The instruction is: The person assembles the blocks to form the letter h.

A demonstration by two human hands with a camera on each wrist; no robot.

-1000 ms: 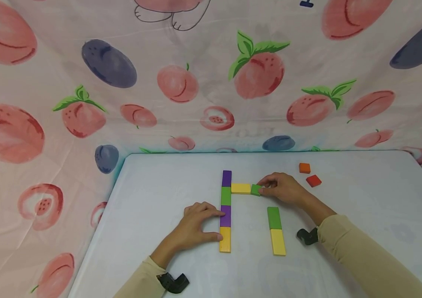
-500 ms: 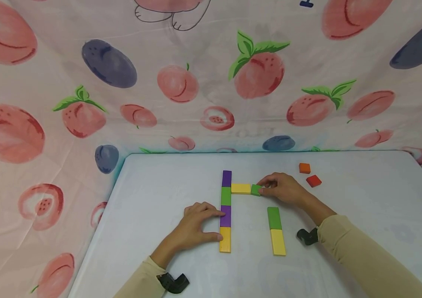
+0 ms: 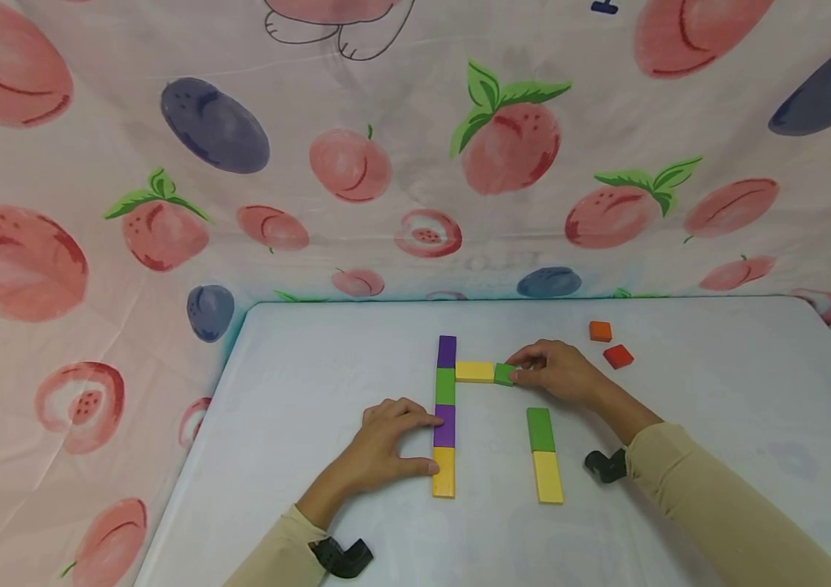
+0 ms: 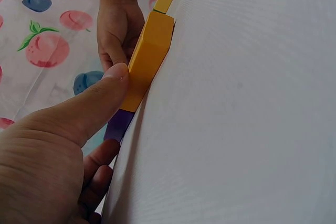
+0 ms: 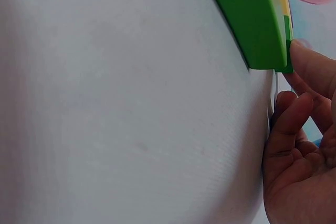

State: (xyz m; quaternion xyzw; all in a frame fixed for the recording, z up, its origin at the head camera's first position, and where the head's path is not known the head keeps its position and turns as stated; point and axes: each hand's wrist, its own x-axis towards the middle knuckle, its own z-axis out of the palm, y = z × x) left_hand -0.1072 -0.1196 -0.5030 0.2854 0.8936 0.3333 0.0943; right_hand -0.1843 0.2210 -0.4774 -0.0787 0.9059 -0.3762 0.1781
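A column of flat blocks stands in line on the white table: a purple block (image 3: 447,351), a green block (image 3: 445,386), a second purple block (image 3: 444,425) and an orange-yellow block (image 3: 444,472) nearest the person. My left hand (image 3: 386,447) rests beside it, index fingertip at the lower purple block and thumb against the orange-yellow one. From the column's upper part a yellow block (image 3: 475,372) extends rightward, with a small green block (image 3: 504,374) at its end. My right hand (image 3: 560,372) pinches that small green block between thumb and fingers.
A longer green block (image 3: 541,430) and a yellow block (image 3: 548,478) form a short line below the right hand. Farther back lie an orange block (image 3: 600,331) and a red block (image 3: 618,356). Fruit-print cloth (image 3: 356,228) hangs behind the table (image 3: 312,350).
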